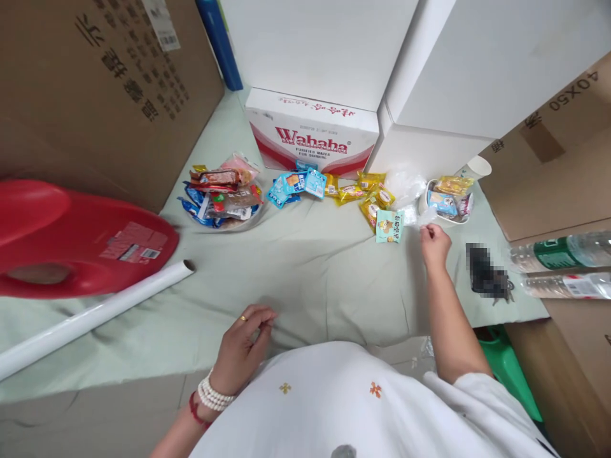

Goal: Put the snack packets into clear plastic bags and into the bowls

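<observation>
My right hand [435, 245] pinches the edge of a clear plastic bag [424, 220], fingers closed, at the right of the cloth-covered table. The crumpled bag spreads up and left from the fingertips. Just beyond sits a small white bowl [451, 221] filled with wrapped snacks. A pale green snack packet [389, 226] lies left of that hand, touching several yellow packets [375, 207]. Blue snack packets [298, 184] form a pile farther left. Near the table's front edge rests my left hand [248, 343], loosely curled and holding nothing visible, with a gap between thumb and fingers.
A plate [233, 226] heaped with wrapped snacks stands at the back left. Behind are a Wahaha box [312, 137] and white boxes. A red jug [86, 242] and a white roll [100, 318] occupy the left. Keys [501, 289] and plastic bottles [563, 253] are right.
</observation>
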`<state>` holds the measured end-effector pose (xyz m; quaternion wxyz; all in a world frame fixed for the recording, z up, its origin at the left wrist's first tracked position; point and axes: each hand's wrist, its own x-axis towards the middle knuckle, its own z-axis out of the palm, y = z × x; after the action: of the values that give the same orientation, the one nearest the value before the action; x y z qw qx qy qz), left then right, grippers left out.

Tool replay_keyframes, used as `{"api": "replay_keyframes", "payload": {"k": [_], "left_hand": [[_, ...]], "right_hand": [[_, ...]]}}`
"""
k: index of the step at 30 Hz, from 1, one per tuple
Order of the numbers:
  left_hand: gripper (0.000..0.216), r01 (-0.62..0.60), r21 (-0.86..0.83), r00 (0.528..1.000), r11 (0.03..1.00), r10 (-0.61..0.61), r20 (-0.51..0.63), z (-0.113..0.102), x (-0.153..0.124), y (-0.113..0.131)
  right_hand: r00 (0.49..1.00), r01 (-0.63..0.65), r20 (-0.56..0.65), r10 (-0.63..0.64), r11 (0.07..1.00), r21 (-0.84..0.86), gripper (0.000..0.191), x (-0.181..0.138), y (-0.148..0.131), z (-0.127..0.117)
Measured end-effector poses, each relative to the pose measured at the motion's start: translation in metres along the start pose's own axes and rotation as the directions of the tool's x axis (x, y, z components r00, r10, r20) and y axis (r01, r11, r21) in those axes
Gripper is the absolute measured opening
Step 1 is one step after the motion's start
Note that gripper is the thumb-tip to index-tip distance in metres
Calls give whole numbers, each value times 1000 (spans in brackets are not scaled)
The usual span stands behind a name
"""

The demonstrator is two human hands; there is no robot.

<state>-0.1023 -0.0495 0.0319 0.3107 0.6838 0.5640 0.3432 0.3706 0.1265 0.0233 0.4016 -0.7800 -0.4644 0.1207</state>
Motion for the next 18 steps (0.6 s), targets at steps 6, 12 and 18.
{"api": "replay_keyframes", "payload": {"k": [6,12,18], "left_hand": [[22,71,-177,994,982,-54,100,25,25,24],[37,-82,-231,983,970,117,143,73,71,49],[27,7,-374,949,928,112,295,87,78,40]], "right_hand": [[929,-315,347,131,771,554,35,-129,-35,-10],[704,-582,706,79,634,509,38,-206,-70,6],[557,-750,828,58,464,472,44,-200,-81,6]]}}
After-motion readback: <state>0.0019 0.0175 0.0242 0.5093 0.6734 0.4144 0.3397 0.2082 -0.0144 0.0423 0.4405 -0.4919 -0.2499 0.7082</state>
